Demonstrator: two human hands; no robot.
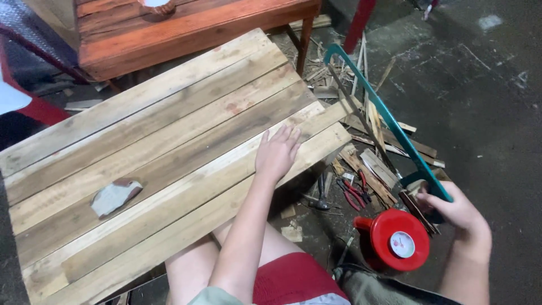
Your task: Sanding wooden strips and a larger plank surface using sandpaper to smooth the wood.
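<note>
Grip: right hand point(457, 212) closed around the handle end of a teal-framed bow saw point(384, 116); fingers wrapped, thumb side toward the lens. The saw frame runs from the hand up toward 11 o'clock, its far tip near the leg of the red-brown table point(192, 28) at 12 o'clock. Blade hangs off to the side, clear of the boards, not touching any wood on the panel.

Left hand point(278, 152) holds nothing: open, palm down, fingers spread, pressing flat on the slatted wooden panel point(158, 141) close to its 3 o'clock end.

Progress, as judged: the panel's slats lie side by side, apparently already joined into one surface. No kerf or fresh cut shows at the end by the left hand; sawing looks not yet begun. A worn scrap of sandpaper point(114, 195) rests on the slats at 8 o'clock, untouched.

Edges and room: the panel's 3 o'clock end overhangs the floor, slat ends stepped unevenly. Below and beside that end lies a litter of wood offcuts point(370, 164), red-handled pliers point(353, 192) and a hammer point(322, 195), near a red round container point(398, 240) at 5 o'clock, just beside the right hand. The person's knees sit under the near edge at 6 o'clock. The concrete floor point(485, 101) toward 2 o'clock carries only scuffs and dust, the widest room for swinging the saw.
</note>
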